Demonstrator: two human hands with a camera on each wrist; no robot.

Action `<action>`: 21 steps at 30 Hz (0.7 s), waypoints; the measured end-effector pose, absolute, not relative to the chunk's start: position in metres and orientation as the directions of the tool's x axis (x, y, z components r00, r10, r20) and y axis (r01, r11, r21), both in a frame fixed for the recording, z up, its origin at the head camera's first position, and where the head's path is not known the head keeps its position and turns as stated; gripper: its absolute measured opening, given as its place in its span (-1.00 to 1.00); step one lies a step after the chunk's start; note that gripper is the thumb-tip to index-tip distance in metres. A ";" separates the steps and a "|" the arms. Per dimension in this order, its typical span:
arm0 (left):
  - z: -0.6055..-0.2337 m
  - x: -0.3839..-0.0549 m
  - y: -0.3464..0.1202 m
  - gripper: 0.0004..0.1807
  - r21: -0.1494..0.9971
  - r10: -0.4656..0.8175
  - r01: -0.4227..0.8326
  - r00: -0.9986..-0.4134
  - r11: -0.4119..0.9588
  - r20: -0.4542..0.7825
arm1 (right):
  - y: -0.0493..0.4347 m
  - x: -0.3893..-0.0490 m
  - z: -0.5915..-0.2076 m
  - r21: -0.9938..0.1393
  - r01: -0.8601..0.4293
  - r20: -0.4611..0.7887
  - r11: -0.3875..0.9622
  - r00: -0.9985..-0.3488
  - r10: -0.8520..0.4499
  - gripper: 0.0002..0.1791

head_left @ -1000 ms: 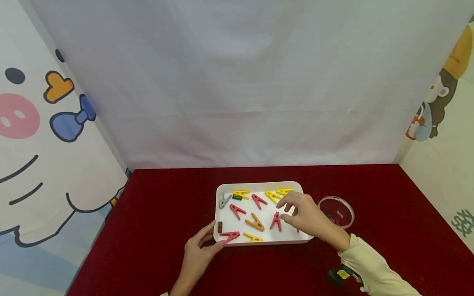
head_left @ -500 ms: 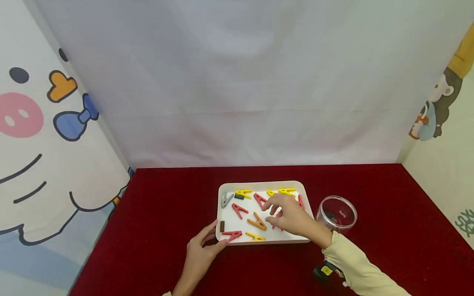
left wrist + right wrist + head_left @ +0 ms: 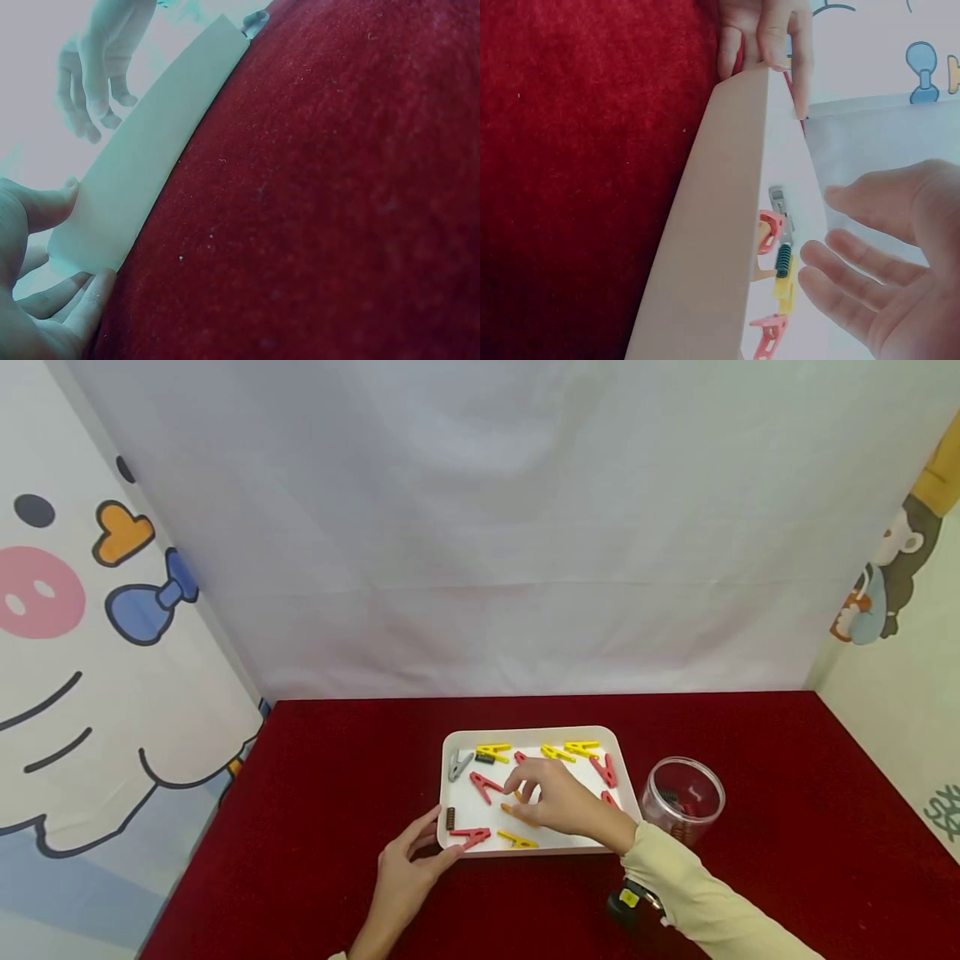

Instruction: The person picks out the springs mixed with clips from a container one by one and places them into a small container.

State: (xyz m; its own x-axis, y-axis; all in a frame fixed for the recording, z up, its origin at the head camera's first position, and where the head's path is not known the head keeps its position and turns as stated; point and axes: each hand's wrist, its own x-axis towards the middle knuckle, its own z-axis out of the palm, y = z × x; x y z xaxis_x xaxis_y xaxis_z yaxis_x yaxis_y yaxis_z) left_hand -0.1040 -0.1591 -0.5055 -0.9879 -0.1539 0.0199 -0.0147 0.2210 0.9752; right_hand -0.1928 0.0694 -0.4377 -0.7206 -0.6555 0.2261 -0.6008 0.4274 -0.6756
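Note:
A white tray (image 3: 480, 814) holds several plastic spring clips. My left hand (image 3: 408, 868) grips its near left corner, thumb on the rim and fingers outside the wall. Over the middle of the tray hovers my right hand (image 3: 558, 797), fingers loosely bent and nothing between them in the right wrist view (image 3: 885, 262). Its fingertips are close above an orange clip (image 3: 507, 808), which it partly hides. Around it lie a red clip (image 3: 483, 785), a grey clip (image 3: 459, 767), a yellow clip (image 3: 517, 840), a brown coil spring (image 3: 450, 819) and a black coil spring (image 3: 485, 758).
Right of the tray stands a clear round jar (image 3: 721, 781) with dark coils and something red inside. Dark red cloth (image 3: 360, 777) covers the table. A white curtain (image 3: 480, 635) hangs behind, with cartoon-printed panels at both sides.
My right hand has moved left across the tray from its right side to its middle, uncovering red clips at the right. The left hand keeps its hold on the corner.

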 end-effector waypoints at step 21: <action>-0.505 -0.103 -0.159 -0.35 0.972 -0.157 -0.005 -0.987 0.237 0.033 | 0.035 -0.205 -0.444 -0.670 -0.555 0.089 0.493 -0.719 -0.689 -0.82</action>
